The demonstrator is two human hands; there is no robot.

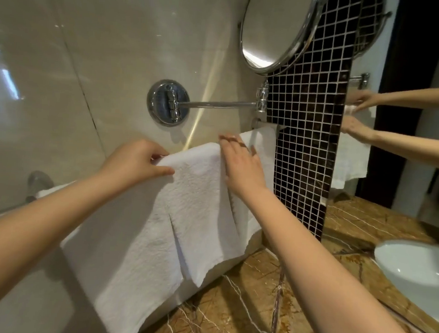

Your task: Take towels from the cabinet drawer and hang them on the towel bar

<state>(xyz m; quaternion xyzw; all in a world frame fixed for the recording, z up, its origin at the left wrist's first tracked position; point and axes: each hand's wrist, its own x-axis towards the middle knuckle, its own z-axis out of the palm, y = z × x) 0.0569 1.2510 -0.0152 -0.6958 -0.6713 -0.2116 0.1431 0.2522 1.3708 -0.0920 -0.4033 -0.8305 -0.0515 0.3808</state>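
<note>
Towels point(192, 206), seemingly two, hang above marble counter point(242, 313).

Nubbly cloth towel point(197, 206); glossy chrome mirror arm point(217, 105)

- Towel bar point(273, 126) on the wall, mostly covered; only its right-end bracket shows clearly.
- Draped over the bar, overlapping: left towel point(128, 258), middle towel point(197, 203), and right towel point(262, 151) at the bar's right end.
- Brown marble countertop point(229, 312) below the bar; a white basin point(418, 274) set in it, well right of the bar.
</note>
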